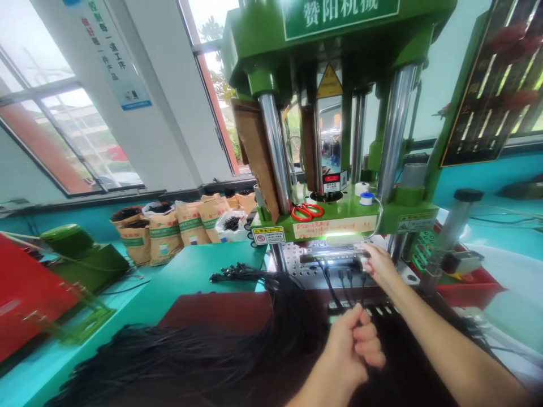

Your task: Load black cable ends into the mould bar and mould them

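Observation:
A metal mould (335, 256) lies on the bed of the green press, lit from above. At its right end, my right hand (378, 263) is closed, with its fingers against the mould's end. Several black cables (344, 281) hang from the mould's front edge. Below them my left hand (356, 343) is curled closed, and one cable runs down to its thumb and forefinger. What lies inside the left fist is hidden. A large bundle of black cables (292, 311) spreads from beside the press over the dark red table (220, 310).
The green press (271, 42) stands ahead with steel columns (396, 130). Red-handled scissors (306, 212) rest on its ledge beside a blue-and-white spool (366, 199). Paper sacks (163, 234) line the wall at left. A red bin (470, 291) is at right.

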`<state>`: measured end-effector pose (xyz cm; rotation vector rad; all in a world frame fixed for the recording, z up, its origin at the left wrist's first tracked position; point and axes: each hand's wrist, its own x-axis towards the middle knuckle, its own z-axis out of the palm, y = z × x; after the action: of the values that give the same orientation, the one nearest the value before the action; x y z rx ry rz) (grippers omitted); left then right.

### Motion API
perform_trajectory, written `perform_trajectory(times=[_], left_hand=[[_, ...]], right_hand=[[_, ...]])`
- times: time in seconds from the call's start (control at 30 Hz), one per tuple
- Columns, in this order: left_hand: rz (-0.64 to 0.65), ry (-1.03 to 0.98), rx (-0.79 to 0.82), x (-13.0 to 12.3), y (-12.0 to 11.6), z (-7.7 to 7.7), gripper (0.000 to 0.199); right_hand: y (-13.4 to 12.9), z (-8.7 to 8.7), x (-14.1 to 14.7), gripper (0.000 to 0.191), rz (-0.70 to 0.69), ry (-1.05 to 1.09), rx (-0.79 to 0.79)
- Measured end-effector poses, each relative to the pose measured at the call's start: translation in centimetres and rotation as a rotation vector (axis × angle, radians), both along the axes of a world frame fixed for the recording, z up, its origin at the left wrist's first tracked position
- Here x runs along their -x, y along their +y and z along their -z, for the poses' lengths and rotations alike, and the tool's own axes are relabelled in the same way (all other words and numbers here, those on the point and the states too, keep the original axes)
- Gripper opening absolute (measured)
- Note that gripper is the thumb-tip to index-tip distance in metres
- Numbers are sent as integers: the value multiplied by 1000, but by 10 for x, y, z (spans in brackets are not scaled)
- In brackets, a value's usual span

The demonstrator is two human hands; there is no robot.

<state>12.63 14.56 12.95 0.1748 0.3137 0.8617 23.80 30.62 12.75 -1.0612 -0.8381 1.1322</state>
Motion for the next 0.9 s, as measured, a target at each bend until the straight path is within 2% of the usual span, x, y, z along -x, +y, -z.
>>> perform_trajectory(times=[0.07, 0.2, 0.33, 0.5, 0.7, 0.8, 0.9], left_hand=[[31, -2, -56, 6, -12, 6, 25], [178, 59, -152, 15, -25, 11, 27], [284, 94, -200, 31, -34, 18, 27], [284, 68, -237, 40, -41, 28, 29], [335, 82, -270, 36, -41, 27, 31], [358, 104, -369, 38, -51, 36, 36], [277, 96, -474, 40, -60, 43, 36]], right_hand=[[-8, -3, 0, 17, -1, 1, -8], [-26, -7, 4, 12, -7, -49, 7], [-36, -2, 5, 11, -11, -60, 5], [-44, 7, 2, 12, 79, -59, 16], [-52, 7, 2, 12, 100, -56, 3], [-52, 9, -5, 13, 108, -36, -3], [-49, 16, -16, 14, 118, -41, 1]])
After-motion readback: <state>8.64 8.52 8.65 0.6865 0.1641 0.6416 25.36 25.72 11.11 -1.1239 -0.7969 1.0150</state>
